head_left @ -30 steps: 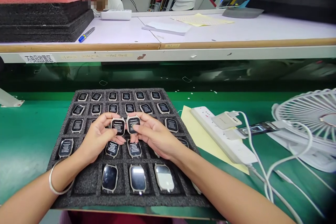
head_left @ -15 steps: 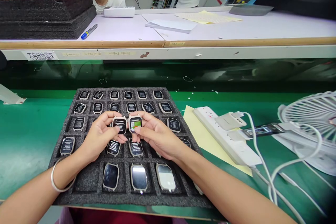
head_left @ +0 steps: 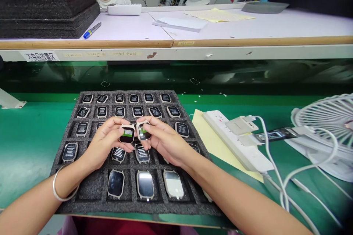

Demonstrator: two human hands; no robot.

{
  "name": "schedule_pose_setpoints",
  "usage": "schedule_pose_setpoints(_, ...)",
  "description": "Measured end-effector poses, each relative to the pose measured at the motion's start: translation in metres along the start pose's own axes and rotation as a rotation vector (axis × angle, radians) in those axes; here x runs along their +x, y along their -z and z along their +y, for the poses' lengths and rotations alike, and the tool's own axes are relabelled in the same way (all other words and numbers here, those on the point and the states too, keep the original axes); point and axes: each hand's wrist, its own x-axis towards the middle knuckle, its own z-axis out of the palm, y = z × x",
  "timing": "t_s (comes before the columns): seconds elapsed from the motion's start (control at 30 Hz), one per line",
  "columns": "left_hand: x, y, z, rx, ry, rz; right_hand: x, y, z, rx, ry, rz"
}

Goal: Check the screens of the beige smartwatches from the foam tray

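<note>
A black foam tray (head_left: 91,187) on the green bench holds several strapless smartwatch bodies in pockets, most with lit text screens. My left hand (head_left: 103,143) pinches one watch body (head_left: 127,134) above the tray's middle; its screen shows a green band. My right hand (head_left: 165,141) grips a second watch body (head_left: 143,131) right beside it, thumb across the screen, which also shows green. Both hands hover just over the tray. Three watches in the near row (head_left: 145,185) have dark or pale blank screens.
A white power strip (head_left: 220,126) with a plugged adapter and cables lies right of the tray on a yellow sheet (head_left: 205,139). A white fan (head_left: 328,117) stands at far right. A raised shelf behind carries foam stacks (head_left: 46,11), a pen and papers. Other people stand beyond.
Both held watch screens changed from white text to a green display, the right one first. My right thumb moved onto its screen. The hands stayed almost in place.
</note>
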Motion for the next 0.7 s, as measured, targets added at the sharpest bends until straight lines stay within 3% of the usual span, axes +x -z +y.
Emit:
schedule_pose_setpoints(0.4,0.0005,-0.001,0.0015,0.003,0.002,0.004,-0.0012,0.0,-0.0018,-0.125,0.039,-0.034)
schedule_pose_setpoints(0.7,0.0006,0.0019,0.0016,0.006,-0.008,0.014,-0.0009,0.0003,-0.0024,-0.064,0.026,-0.072)
